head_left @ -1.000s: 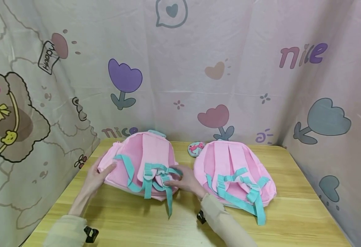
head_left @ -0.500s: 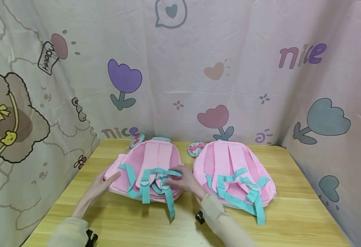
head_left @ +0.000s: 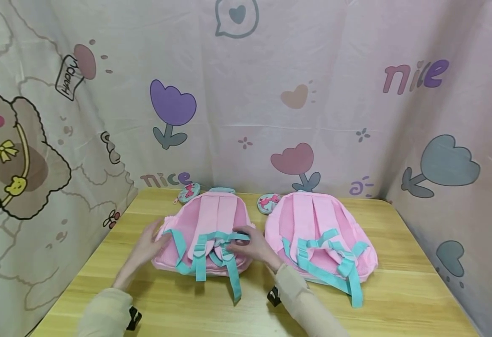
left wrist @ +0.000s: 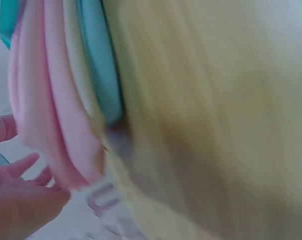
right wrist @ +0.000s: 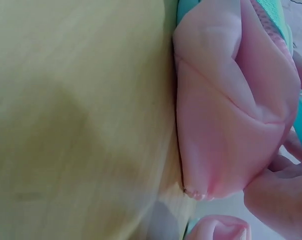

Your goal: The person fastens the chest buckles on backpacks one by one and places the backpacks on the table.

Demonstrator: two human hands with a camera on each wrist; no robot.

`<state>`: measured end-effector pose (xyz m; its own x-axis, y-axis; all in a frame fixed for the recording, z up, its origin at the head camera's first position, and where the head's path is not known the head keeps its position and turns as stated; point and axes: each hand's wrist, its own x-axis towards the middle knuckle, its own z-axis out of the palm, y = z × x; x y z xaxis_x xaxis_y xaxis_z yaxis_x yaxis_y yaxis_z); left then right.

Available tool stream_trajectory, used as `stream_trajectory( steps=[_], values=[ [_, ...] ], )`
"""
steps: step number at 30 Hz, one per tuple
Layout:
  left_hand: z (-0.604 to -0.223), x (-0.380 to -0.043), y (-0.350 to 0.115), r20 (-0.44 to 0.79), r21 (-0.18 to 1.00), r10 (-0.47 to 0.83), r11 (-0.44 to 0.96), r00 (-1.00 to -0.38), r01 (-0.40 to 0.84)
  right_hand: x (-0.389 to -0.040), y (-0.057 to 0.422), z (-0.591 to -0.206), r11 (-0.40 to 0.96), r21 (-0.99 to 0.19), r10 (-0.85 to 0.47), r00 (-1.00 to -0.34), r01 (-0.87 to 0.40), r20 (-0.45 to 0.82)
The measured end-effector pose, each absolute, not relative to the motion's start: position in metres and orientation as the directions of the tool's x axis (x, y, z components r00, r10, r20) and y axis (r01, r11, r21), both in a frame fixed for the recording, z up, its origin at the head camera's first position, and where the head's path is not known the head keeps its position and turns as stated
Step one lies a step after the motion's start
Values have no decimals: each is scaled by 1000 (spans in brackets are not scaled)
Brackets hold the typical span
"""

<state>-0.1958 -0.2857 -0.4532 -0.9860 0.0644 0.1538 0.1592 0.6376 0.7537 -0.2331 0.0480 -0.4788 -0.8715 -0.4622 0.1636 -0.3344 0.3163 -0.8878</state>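
Note:
A small pink backpack (head_left: 213,208) lies with its shoulder-strap side up on the left half of the table. Its teal webbing straps (head_left: 201,262) cross the lower part, one end trailing over the front edge. My left hand (head_left: 147,244) is at the bag's left side, thumb over it; the left wrist view shows its fingers (left wrist: 24,166) spread loosely beside the pink fabric (left wrist: 60,100). With my right hand (head_left: 253,246) I pinch a teal strap near the buckles at the bag's lower right. In the right wrist view the bag's side (right wrist: 221,130) partly hides those fingers.
A second, matching pink backpack (head_left: 302,213) lies close to the right, its teal straps (head_left: 355,285) hanging toward the front. Round teal-and-pink pouches (head_left: 268,203) sit by the tops of both bags. A patterned curtain (head_left: 246,93) encloses the wooden table (head_left: 410,290).
The left backpack has been lowered flatter and shifted right, bringing its round pouch into view. My left hand has moved right and its fingers have loosened; the right hand stays at the straps.

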Motion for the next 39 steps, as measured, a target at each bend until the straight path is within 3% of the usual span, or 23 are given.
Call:
stream_trajectory(
  steps=[5,12,20,27,39],
  values=[
    [-446,-205,-258,300,692,179,635,-937,343,-234,52,-478,338,-887,-466,-875,-315,133],
    [-444,-213,-230,294,678,362,574,-885,460,-235,53,-480,330,-896,-465,-877,-297,119],
    [-445,-217,-216,144,734,456,546,-878,404,-236,53,-483,319,-905,-451,-885,-280,115],
    [-448,-219,-214,127,742,477,537,-870,402,-234,53,-480,312,-910,-447,-887,-272,111],
    [-445,-219,-218,71,823,405,492,-911,283,-233,53,-481,288,-915,-440,-888,-283,137]
  ],
)
